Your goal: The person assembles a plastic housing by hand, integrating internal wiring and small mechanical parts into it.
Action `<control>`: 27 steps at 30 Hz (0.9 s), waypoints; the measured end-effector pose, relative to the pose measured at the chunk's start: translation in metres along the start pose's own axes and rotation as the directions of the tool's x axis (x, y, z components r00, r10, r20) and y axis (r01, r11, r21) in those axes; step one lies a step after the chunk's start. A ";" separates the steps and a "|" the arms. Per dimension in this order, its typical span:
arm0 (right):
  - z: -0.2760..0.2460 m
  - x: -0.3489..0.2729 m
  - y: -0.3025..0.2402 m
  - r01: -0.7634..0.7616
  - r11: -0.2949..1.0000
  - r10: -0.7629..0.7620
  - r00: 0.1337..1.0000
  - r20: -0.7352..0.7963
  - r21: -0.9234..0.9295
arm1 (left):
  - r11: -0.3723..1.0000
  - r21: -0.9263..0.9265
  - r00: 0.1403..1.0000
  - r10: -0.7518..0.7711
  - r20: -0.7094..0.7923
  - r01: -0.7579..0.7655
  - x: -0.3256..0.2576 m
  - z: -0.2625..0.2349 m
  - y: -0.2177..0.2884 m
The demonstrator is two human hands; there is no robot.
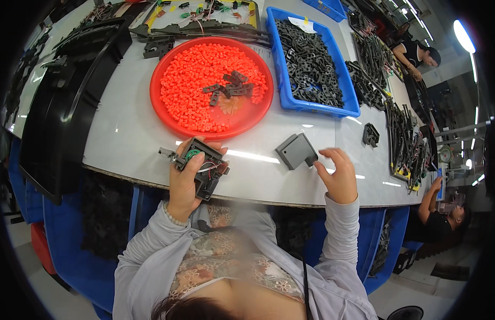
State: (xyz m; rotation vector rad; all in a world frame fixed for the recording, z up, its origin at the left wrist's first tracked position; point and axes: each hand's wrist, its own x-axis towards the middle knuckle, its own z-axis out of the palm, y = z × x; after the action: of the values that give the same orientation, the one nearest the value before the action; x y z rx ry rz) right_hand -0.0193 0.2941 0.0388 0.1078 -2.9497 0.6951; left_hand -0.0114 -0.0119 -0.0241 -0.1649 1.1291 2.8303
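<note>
Near the table's front edge my left hand (186, 178) is closed around a dark grey plastic housing (207, 181). The housing is open on its upper side. A green round part (192, 154) and thin red and white wires show in it, and a small metal piece juts out at its left. To the right, a smooth grey plastic cover (297, 151) sits on the white table. My right hand (339, 173) is at the cover's right corner, thumb and forefinger a little apart; whether the fingertips touch it is hard to tell.
Beyond my hands stands a round red tray (158, 109) of small orange-red parts, several dark pieces on top. A blue bin (282, 88) of black parts is right of it. A long black panel (61, 117) lies left; a small black part (371, 135) lies right. Two people work at right.
</note>
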 end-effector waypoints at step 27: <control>0.038 0.019 -0.118 0.347 0.844 -0.358 0.932 -0.053 0.409 | 0.984 -0.148 0.988 0.113 0.107 -0.097 0.000 -0.001 -0.008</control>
State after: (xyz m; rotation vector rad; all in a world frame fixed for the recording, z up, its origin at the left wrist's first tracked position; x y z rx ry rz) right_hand -0.0300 0.1707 0.0595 0.6804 -2.6360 1.2424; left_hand -0.0100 -0.0069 -0.0300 0.0501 0.9399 2.9692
